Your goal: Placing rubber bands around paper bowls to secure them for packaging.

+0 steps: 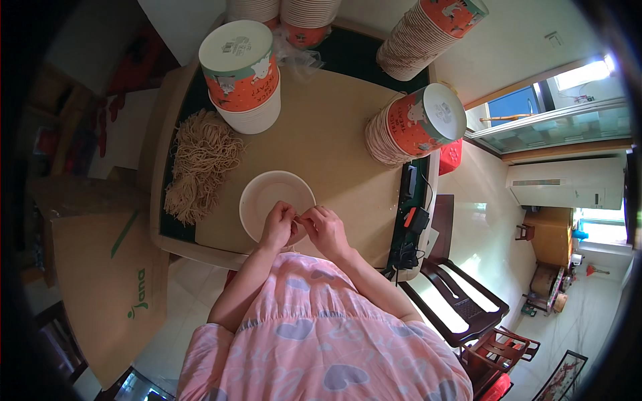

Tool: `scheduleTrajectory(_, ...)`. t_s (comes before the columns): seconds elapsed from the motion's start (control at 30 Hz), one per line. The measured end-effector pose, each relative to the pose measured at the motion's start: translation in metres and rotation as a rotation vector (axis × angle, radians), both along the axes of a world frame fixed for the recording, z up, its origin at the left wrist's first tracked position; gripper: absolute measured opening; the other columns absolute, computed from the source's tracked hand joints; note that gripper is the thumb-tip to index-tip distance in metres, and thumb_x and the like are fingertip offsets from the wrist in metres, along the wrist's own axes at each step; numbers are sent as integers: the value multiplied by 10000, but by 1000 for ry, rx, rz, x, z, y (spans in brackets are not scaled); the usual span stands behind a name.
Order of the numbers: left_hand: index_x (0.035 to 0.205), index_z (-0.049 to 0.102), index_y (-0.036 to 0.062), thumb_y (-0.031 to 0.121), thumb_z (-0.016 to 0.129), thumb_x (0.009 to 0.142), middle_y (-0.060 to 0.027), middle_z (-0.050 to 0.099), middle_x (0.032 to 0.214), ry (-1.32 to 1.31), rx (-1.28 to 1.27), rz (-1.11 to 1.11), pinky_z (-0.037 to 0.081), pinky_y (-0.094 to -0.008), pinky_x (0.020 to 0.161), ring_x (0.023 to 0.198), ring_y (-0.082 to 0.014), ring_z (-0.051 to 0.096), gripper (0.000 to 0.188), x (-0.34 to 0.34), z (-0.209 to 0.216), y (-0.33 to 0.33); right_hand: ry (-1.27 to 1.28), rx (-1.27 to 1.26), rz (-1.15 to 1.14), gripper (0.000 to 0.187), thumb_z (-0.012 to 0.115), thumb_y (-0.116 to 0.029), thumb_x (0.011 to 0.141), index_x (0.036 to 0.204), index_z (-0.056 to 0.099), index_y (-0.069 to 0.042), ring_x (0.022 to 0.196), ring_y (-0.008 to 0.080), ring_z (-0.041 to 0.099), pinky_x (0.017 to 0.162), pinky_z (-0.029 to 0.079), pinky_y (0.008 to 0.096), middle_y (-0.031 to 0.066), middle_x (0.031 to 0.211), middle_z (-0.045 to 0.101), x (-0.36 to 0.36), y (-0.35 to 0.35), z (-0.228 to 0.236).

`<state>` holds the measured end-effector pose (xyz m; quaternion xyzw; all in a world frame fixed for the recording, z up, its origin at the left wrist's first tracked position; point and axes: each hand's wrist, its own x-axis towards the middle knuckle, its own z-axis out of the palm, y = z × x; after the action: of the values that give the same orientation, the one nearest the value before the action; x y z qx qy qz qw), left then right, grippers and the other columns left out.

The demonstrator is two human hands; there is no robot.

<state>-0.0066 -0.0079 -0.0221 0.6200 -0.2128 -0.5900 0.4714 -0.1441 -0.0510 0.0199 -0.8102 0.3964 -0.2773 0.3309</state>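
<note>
A white bucket (267, 186) stands mouth up near the table's front edge. Over its near right rim, my left hand (278, 226) and my right hand (324, 231) meet with fingers pinched together. Between the fingertips a thin bit of tan cord just shows; most of it is hidden by the fingers. To the left lies a loose heap of tan cord (202, 167). Behind the bucket is an upside-down stack of orange, green and white printed buckets (244, 90).
On the right lies a tilted stack of printed buckets (401, 130) with cords along its side; another stack (428, 37) leans farther back. Black chargers and cables (413, 220) line the table's right edge. A large cardboard box (110, 281) stands left, a dark wooden chair (461, 301) right.
</note>
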Motion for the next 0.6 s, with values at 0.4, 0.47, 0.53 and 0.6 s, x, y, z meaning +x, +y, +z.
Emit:
scheduleTrajectory(0.4,920,516,34,152,548,926,-46,608,676,29,29,-112,404,-222,403,482,-77,524,123,8,33,6,-50,73,-77,72,646,-41,766,827,610,-47,665,269,580,579,477,353,101,757,589,-3,7,5)
scheduleTrajectory(0.47,895,542,13,107,571,906,-32,600,672,-6,51,-191,423,-222,433,514,-77,535,98,6,41,9,-78,118,-109,76,649,-47,759,821,606,-51,669,288,580,585,480,367,105,759,589,-3,9,7)
scheduleTrajectory(0.53,888,550,7,94,567,904,-29,595,668,-26,19,-188,425,-220,444,519,-77,533,90,5,48,12,-97,173,-140,73,642,-31,774,843,616,-38,652,265,587,575,485,341,109,756,586,-4,11,9)
scheduleTrajectory(0.6,881,558,1,82,564,902,-26,590,663,-47,-14,-181,427,-218,455,525,-76,532,83,2,49,17,-118,181,-134,82,641,-27,783,862,624,-35,652,247,592,577,487,326,109,773,595,-5,11,13)
